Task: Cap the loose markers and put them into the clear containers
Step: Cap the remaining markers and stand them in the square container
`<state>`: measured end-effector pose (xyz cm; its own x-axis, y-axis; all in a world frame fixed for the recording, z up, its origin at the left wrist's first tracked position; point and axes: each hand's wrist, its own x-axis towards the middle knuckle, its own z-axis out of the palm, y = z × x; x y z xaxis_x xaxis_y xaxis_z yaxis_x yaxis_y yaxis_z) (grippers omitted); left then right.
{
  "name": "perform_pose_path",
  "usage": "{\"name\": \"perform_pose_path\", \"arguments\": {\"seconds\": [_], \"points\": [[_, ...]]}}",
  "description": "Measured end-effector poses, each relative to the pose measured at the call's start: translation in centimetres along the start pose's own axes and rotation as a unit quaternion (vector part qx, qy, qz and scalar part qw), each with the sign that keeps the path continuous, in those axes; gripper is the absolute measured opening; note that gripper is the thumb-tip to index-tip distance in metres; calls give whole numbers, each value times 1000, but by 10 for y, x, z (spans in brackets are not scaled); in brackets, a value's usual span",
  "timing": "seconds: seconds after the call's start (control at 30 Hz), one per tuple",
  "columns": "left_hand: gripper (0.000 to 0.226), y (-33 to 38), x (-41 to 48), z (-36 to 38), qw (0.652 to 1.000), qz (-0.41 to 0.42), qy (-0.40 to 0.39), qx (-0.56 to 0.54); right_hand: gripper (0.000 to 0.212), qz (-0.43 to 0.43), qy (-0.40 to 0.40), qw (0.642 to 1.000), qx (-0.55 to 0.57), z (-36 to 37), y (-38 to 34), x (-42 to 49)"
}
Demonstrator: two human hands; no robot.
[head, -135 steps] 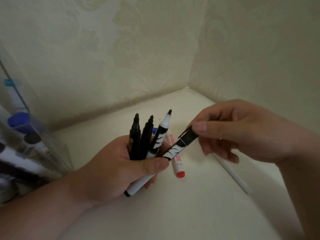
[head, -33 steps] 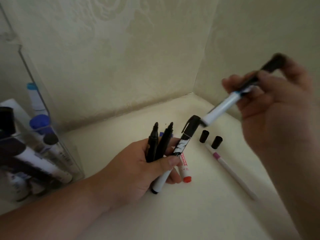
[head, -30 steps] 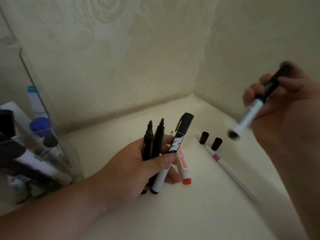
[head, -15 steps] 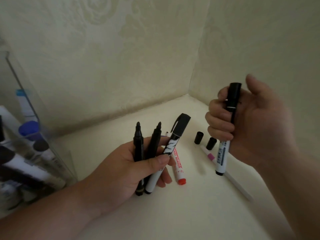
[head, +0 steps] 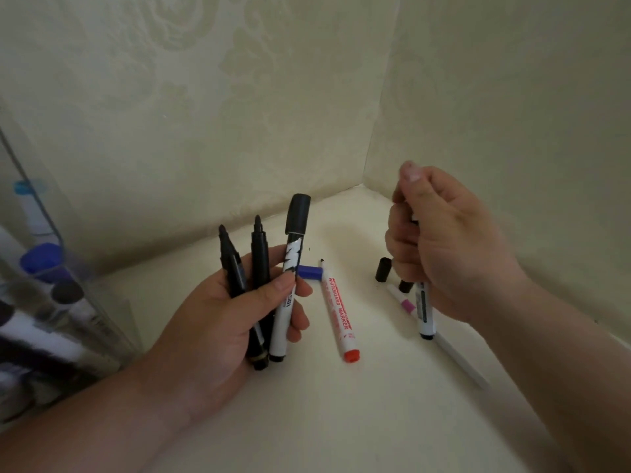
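Containers (head: 51, 302) left; caps (head: 383, 269) right

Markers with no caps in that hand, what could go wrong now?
1. The left hand holds two uncapped black markers, tips up; a bare tip could smear ink on skin.
2. The white marker in the right hand hangs close to two loose black caps; a bump might send them rolling.
3. The red marker lies uncapped on the table; it may dry out or leave a mark.
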<state>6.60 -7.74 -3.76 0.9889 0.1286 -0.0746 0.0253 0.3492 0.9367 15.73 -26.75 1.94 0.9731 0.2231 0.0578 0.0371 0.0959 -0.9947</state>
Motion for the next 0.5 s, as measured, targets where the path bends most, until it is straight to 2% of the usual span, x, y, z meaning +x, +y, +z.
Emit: {"name": "perform_pose_path", "arguments": {"seconds": [0.1, 0.23, 0.3, 0.4, 0.5], "points": [[29, -1, 0, 0, 1000, 1, -6, 13, 34, 62, -7, 998, -3, -13, -5, 0], [27, -1, 0, 0, 1000, -2, -17, 20, 31, 74, -71, 982, -157, -8, 3, -8], [30, -1, 0, 1, 1000, -3, -11, 17, 26, 67, -85, 955, -276, 6, 9, -13], [28, -3, 0, 1, 1000, 2, -7, 22, 14, 20, -59, 896, -441, 14, 22, -14], [29, -3, 0, 0, 999, 0, -21, 31, 14, -8, -30, 839, -544, 14, 22, -12]]}}
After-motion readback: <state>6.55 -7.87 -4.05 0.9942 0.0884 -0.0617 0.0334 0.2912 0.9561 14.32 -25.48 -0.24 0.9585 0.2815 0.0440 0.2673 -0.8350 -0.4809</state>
